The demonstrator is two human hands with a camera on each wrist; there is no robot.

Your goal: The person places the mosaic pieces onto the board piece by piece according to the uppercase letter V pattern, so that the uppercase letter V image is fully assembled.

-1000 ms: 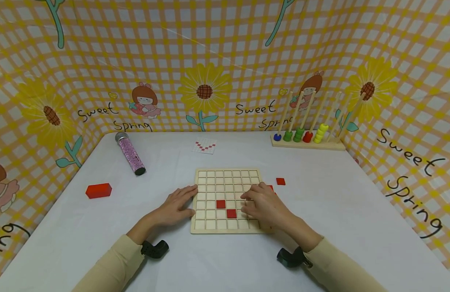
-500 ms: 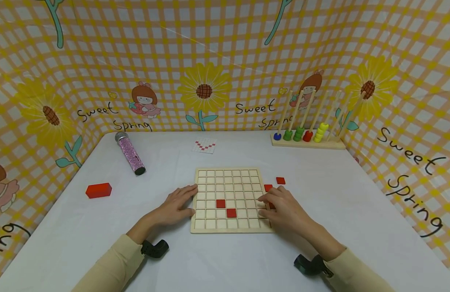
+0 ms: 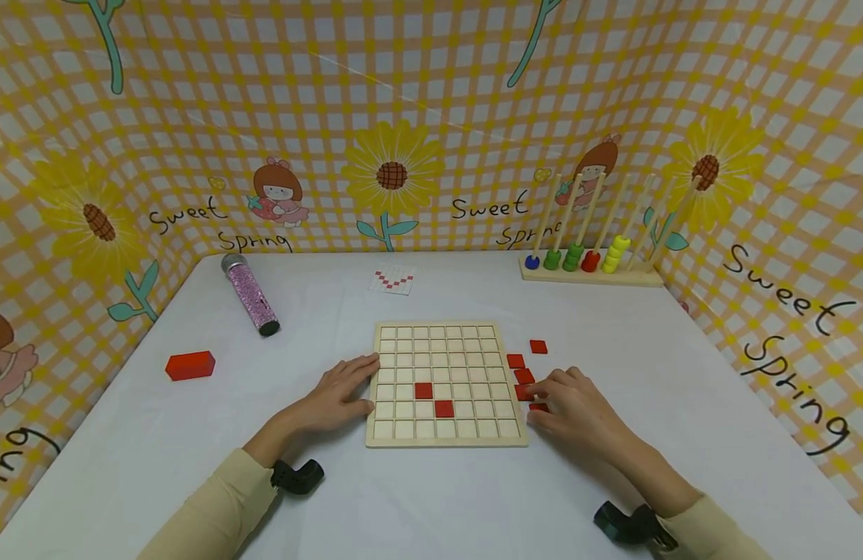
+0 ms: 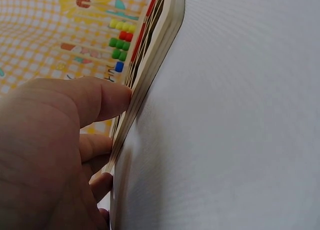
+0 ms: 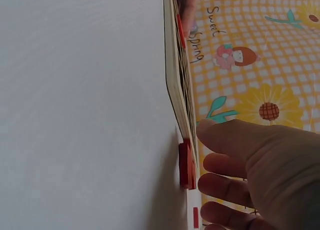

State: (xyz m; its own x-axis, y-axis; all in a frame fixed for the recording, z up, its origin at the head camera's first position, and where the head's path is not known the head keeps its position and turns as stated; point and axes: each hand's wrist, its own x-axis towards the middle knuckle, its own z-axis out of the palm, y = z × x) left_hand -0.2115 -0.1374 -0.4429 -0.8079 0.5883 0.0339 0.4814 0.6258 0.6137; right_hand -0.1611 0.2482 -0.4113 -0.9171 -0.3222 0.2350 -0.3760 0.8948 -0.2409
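Observation:
A pale wooden grid board [image 3: 394, 429] lies on the table with two red square tiles set in it, one tile [image 3: 423, 391] up and left of the other tile [image 3: 443, 408]. Along its left edge rests my left hand [image 3: 337, 395], fingers extended; in the left wrist view the thumb [image 4: 114, 98] touches the rim. My right hand [image 3: 580, 408] is just beyond the board's right edge, over several loose red tiles [image 3: 516, 361]. Its thumb and fingers stand apart in the right wrist view, beside red tiles [image 5: 185, 165]. The hand partly covers the nearest tiles.
Behind the board lies a small card [image 3: 393, 281] with a red V pattern. To the left are a glittery pink microphone [image 3: 249, 294] and a red block [image 3: 190, 365]. A wooden bead abacus [image 3: 591, 274] stands at the back right, near the patterned cloth wall.
My right hand has moved right, from above the board to the loose tiles beside it, uncovering the board's right columns. The left hand has stayed in place.

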